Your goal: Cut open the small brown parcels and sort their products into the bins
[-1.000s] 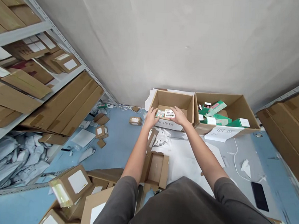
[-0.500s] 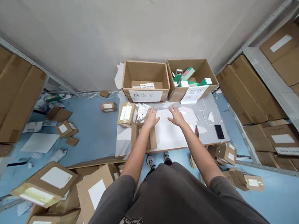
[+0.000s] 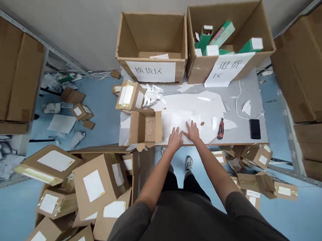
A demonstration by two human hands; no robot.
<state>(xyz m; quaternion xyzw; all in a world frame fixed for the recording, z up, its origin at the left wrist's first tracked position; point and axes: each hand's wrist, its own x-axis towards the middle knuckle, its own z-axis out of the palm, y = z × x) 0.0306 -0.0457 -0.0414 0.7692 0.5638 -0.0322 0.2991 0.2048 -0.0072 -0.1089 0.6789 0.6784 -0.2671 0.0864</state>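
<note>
While left hand point(image 3: 175, 137) and right hand point(image 3: 192, 131) spread empty grips, the open carton point(image 3: 149, 128) lies at nine o'clock, nearer the left

Shows white on paper sheet point(image 3: 178, 104) | mixes red and black on cutter point(image 3: 221, 129) | shows plain black on phone point(image 3: 255, 129) | shows pale grey on tabletop point(image 3: 251, 86) | pairs green with white on slim boxes point(image 3: 223, 32) | carries black characters across white signs point(image 3: 150, 72) | shows blue over floor point(image 3: 103, 128)
</note>
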